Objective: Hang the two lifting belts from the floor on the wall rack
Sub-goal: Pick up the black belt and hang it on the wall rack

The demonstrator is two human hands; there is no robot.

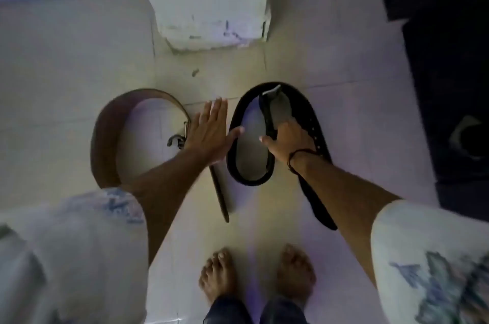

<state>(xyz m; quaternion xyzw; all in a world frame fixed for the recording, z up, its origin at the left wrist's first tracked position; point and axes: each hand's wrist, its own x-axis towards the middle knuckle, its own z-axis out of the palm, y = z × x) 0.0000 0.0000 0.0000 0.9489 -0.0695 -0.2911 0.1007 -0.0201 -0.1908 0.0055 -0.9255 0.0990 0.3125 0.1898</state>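
Observation:
Two lifting belts lie curled on the pale tiled floor. The brown belt forms a loop on the left, its metal buckle beside my left hand, which hovers flat with fingers spread between the two belts and holds nothing. The black belt curls on the right, its tail running back toward my right arm. My right hand is closed around the black belt's strap near its buckle end. No wall rack is in view.
A white pillar base stands just beyond the belts. A dark mat covers the floor at the right, with a dark shoe on it. My bare feet stand on the tiles below the belts.

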